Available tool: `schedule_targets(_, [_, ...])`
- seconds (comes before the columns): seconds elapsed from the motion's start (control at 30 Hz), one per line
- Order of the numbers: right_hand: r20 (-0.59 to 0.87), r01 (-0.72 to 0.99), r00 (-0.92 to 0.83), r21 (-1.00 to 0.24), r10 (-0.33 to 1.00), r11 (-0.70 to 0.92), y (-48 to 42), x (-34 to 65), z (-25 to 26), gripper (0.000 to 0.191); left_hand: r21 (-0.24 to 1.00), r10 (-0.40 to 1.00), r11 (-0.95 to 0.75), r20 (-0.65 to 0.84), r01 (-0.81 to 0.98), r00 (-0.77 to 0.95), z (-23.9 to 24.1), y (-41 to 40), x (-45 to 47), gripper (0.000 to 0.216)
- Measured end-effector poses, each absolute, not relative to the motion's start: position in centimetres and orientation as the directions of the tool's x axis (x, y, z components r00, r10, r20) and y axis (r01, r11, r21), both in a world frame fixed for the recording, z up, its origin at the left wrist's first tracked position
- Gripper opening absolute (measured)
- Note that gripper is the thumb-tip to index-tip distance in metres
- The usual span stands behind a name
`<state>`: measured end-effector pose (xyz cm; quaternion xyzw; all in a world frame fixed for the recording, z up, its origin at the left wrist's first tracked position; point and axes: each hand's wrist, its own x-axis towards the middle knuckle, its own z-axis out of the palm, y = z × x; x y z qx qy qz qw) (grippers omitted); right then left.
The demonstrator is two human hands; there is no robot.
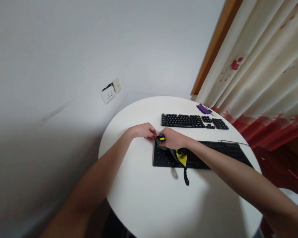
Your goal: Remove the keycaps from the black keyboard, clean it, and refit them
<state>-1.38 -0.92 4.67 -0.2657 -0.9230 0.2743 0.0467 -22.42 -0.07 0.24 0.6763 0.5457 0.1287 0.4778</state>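
Observation:
A black keyboard base [221, 153] lies on the round white table, its left part showing rows of key sockets without caps. My right hand [172, 138] is closed around a grey and yellow cloth [182, 158], pressing it near the base's upper left corner. The cloth's black loop [186, 177] hangs past the front edge of the base. At that same corner, my left hand [146, 130] has its fingers curled and pinched together, close to the cloth. What sits between those fingertips is too small to make out. My right forearm covers part of the base.
Behind the base, black keycaps [182, 121] lie set out in keyboard order. A purple item [203, 109] rests by the table's [139, 198] far right edge. A thin cable [234, 142] runs off the base. Wall with sockets [108, 95] stands left, a curtain [258, 66] right.

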Motion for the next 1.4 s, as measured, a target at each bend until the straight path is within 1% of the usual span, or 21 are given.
schedule_targets(0.07, [-0.085,0.497,-0.846,-0.484,0.526,0.721,-0.8,-2.1,4.5,0.005,0.784,0.866,0.087,-0.364,0.614,0.343,0.3,-0.2,-22.3,0.016])
schedule_targets(0.13, [-0.113,0.523,-0.842,-0.408,0.527,0.748,-0.8,-2.6,4.6,0.006,0.79,0.868,0.089,-0.36,0.606,0.342,0.4,-0.2,-22.2,0.018])
schedule_targets(0.2, [-0.137,0.532,-0.846,-0.304,0.516,0.79,-1.0,-3.1,4.8,0.008,0.797,0.867,0.073,-0.348,0.6,0.357,0.3,-0.2,-22.3,0.017])
schedule_targets(0.3, [-0.158,0.532,-0.844,-0.115,0.513,0.839,-1.7,-3.7,5.1,0.015,0.812,0.865,0.074,-0.341,0.578,0.368,0.1,-0.1,-22.4,0.013])
schedule_targets(0.37, [-0.175,0.513,-0.847,-0.018,0.502,0.858,-2.4,-4.2,5.4,0.021,0.822,0.864,0.061,-0.327,0.566,0.382,0.0,0.0,-22.4,0.011])
schedule_targets(0.47, [-0.216,0.454,-0.865,0.045,0.452,0.89,-3.1,-4.6,5.8,0.028,0.816,0.862,0.008,-0.299,0.579,0.409,0.1,-0.1,-22.5,0.012])
schedule_targets(0.57, [-0.244,0.414,-0.874,0.082,0.421,0.907,-3.2,-4.3,6.1,0.027,0.824,0.865,0.014,-0.294,0.566,0.406,0.3,-0.2,-22.4,0.011])
schedule_targets(0.7, [-0.264,0.427,-0.858,0.11,0.44,0.898,-2.6,-3.0,6.2,0.025,0.831,0.863,0.054,-0.318,0.554,0.393,0.1,-0.2,-22.4,0.013])
schedule_targets(0.87, [-0.284,0.465,-0.838,0.074,0.465,0.882,-1.5,-0.5,6.0,0.03,0.807,0.863,0.004,-0.301,0.59,0.406,0.1,-0.2,-22.6,0.018])
schedule_targets(1.0, [-0.281,0.492,-0.826,0.061,0.488,0.868,-0.9,1.9,5.7,0.033,0.796,0.87,0.005,-0.301,0.606,0.389,0.3,-0.2,-22.7,0.02])
schedule_targets(1.4, [-0.306,0.51,-0.805,0.083,0.509,0.856,0.2,10.0,6.0,0.034,0.777,0.868,0.009,-0.319,0.63,0.381,0.9,-0.3,-22.8,0.023])
